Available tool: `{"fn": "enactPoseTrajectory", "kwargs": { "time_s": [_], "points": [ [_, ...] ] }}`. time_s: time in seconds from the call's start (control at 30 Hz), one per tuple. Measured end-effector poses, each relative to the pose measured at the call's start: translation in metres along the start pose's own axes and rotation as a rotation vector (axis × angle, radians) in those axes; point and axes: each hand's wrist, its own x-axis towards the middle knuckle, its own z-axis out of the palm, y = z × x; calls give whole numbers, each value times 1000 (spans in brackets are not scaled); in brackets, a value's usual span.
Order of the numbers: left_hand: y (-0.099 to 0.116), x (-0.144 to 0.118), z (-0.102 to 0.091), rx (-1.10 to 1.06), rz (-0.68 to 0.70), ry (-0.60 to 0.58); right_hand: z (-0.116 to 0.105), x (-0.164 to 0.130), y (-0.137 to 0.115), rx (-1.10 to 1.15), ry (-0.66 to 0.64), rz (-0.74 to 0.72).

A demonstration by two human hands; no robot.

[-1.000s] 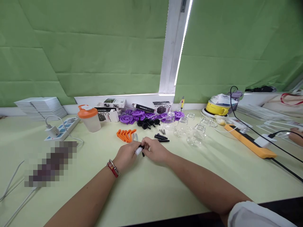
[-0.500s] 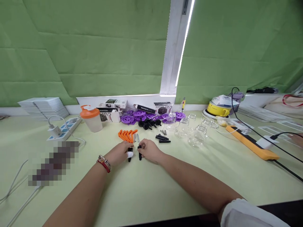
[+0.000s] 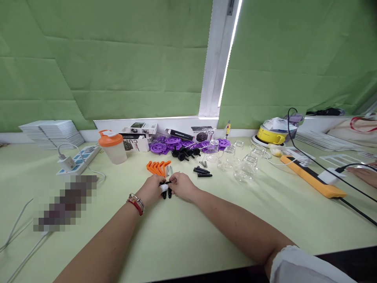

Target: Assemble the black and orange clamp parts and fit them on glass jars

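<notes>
Head view shows us both hands meeting on the pale green table (image 3: 188, 236). Our left hand (image 3: 151, 190) and right hand (image 3: 182, 186) are each pinched on small black plastic pieces (image 3: 166, 192) standing between them; a white cover sits on one left fingertip. Behind, clear glass jars (image 3: 243, 167) stand empty, and an orange-lidded shaker cup (image 3: 112, 147) stands shut, its contents hidden. Orange clips (image 3: 157, 168), metal screws (image 3: 169, 170), black pegs (image 3: 202, 172) and purple wheels (image 3: 165, 144) lie just beyond our hands. Another person's hand (image 3: 363, 174) rests far right.
</notes>
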Motion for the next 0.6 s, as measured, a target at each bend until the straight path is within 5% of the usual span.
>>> {"fn": "enactPoseTrajectory", "kwargs": {
  "time_s": [0.33,0.5,0.6],
  "points": [
    [-1,0,0,145,51,115,-13,1,1,14,-22,-19],
    [5,-1,-5,152,83,214,-80,3,1,-306,197,-165],
    [10,-2,-4,149,131,257,-122,-2,5,-517,139,-147]
  ]
}}
